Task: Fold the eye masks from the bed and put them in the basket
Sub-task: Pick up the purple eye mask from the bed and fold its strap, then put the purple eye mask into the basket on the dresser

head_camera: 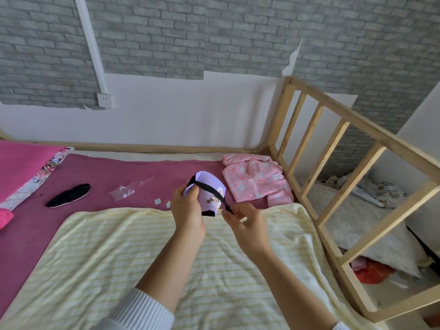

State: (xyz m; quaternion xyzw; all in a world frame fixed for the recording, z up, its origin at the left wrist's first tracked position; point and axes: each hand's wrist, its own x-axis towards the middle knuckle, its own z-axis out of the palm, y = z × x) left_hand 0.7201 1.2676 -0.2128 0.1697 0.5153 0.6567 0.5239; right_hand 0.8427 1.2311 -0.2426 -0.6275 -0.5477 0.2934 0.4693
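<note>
A soft lilac eye mask (209, 191) with a finely dotted fabric face, a small cartoon print and a dark lower edge is held up in the air above the far edge of a fluffy, pale yellow striped blanket (166, 253). The left hand (189, 210) is closed around the mask's left side, thumb pressed on the front, so the mask curves into a rounded shell. The right hand (246, 220) pinches the end of the mask's thin black elastic strap (214, 190) between thumb and forefinger, the other fingers loosely curled; the strap runs taut and diagonal across the mask. Beyond lies a flat magenta sheet (114, 172), on it a black eye mask (69, 195) lying limp, a crinkled clear plastic bag (127, 189) and pink patterned pyjamas (257, 179). A bare wooden slatted bed rail (333, 148) stands on the right. The mask's back is hidden by the left palm, and its print is too small to identify.
</note>
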